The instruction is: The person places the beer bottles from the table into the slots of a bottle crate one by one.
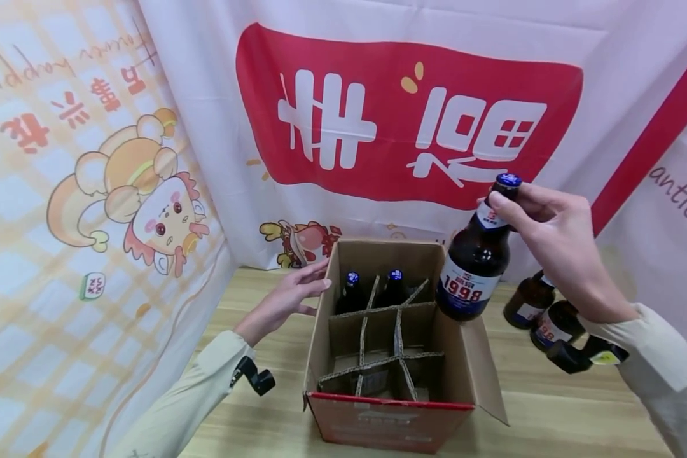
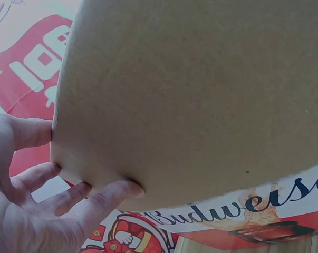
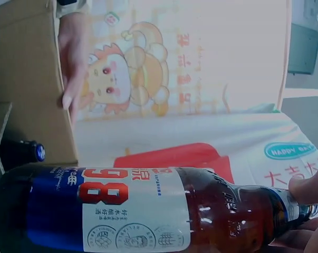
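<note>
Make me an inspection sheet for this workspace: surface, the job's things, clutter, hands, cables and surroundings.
Surface: light wood-grain tabletop.
Job's things: open cardboard box with cardboard dividers; two blue-capped bottles in its far row; one held bottle; two table bottles to the box's right, partly hidden.
Clutter: nothing seen.
Hands: left hand touches the box's left wall near the far corner; right hand pinches the held bottle by its neck.
Cables: nothing seen.
Surroundings: white-and-red printed cloth behind; checked cartoon cloth at left.
</note>
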Tool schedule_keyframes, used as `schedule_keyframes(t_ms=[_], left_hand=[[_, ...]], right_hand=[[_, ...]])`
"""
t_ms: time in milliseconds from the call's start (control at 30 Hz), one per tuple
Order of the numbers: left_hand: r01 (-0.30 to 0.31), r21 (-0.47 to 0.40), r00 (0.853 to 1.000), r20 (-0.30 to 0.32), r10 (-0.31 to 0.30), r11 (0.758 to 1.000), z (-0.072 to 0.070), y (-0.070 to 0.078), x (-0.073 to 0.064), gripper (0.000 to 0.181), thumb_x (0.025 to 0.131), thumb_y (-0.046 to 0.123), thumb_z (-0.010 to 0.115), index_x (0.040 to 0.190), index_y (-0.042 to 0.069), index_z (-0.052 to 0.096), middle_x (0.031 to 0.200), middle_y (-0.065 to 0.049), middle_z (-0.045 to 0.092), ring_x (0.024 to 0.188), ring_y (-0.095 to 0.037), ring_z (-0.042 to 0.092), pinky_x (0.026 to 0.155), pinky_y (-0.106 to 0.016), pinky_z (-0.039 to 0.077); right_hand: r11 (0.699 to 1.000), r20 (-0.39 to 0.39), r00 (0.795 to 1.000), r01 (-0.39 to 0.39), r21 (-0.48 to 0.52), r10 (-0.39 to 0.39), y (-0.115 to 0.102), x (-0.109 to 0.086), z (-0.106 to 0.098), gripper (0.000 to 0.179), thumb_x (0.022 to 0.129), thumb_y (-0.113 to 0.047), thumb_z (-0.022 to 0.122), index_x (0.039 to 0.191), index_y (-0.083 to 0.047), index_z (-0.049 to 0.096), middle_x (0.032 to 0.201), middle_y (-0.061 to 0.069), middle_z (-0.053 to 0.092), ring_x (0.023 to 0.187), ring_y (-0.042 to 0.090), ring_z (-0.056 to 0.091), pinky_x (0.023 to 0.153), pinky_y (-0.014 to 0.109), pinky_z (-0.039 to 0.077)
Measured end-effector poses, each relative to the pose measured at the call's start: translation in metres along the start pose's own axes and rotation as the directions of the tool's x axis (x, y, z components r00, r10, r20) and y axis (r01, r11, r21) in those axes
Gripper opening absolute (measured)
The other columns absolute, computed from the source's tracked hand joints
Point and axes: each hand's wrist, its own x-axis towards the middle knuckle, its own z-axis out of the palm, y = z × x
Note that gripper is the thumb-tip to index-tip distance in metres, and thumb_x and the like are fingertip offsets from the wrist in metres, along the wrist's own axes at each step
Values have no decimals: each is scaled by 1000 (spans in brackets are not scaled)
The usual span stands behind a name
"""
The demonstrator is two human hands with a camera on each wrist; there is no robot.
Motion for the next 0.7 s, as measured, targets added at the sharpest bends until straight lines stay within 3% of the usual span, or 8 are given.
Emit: schedule_keyframes(t_ms=[200,467,700], left_hand=[[0,-6,1000,2,0,1000,-1,-1,2,69,105,29,64,166,25,32,171,-12,31,148,-43,43,95,-50,61],[-4,-11,1000,1,4,1000,-1,-1,3,69,104,30,65,166,26,33,170,-11,33,147,-43,44,96,-51,60],[-6,-13,1000,-3,6,1000,-1,-1,2,68,105,29,64,165,24,34,169,-13,34,146,-44,44,96,-52,60]], right_hand=[[1000,42,999,-7,-13,8,-6,3,9,55,97,-48,71,146,-23,64,125,-5,76,111,13,68,88,16,55],[989,136,990,-55,138,36,-9,10,18,55,98,-42,72,145,-14,65,123,-9,75,114,18,65,89,19,58],[994,215,977,-18,107,-6,-6,4,43,50,97,-43,74,140,-18,69,127,-3,75,112,18,69,90,21,59]])
